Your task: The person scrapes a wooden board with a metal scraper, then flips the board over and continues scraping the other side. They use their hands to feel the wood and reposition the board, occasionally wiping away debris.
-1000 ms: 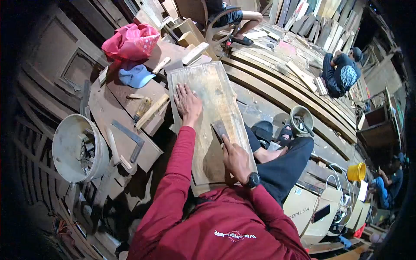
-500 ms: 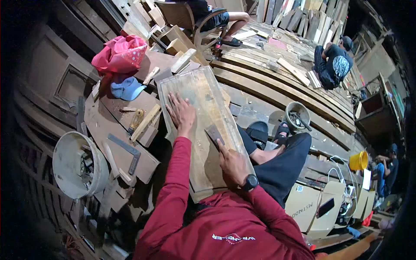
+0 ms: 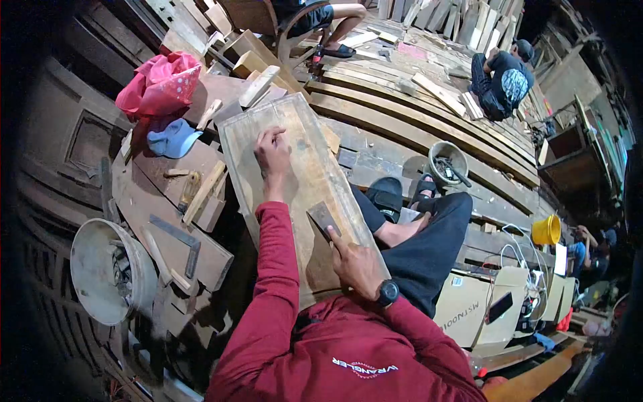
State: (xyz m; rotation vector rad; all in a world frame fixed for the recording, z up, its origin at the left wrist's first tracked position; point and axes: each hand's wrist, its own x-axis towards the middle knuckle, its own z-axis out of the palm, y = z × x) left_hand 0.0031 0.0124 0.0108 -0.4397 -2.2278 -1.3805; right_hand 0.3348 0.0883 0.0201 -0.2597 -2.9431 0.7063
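Note:
A wooden panel (image 3: pixel 301 144) with a raised border lies across my lap, slanting away from me. My right hand (image 3: pixel 358 268) grips a flat rectangular metal scraper (image 3: pixel 323 218), its blade against the panel's face and the index finger stretched along it. Whether it has a handle is hidden by my palm. Over the upper part of the panel is my left hand (image 3: pixel 272 157), fingers curled in and nothing visible in them; a shadow falls on the wood beside it.
At left, a workbench (image 3: pixel 151 177) bears a metal square (image 3: pixel 181 238), a blue cap (image 3: pixel 174 139) and a pink bag (image 3: pixel 159 84). A white bucket (image 3: pixel 100 268) stands below, a smaller bucket (image 3: pixel 447 161) beyond my feet. A person (image 3: pixel 502 80) sits farther off; another sits on a chair.
My left hand has gone from lying flat with spread fingers on the panel to curled fingers. The right hand keeps its hold on the scraper. The whole view has shifted slightly.

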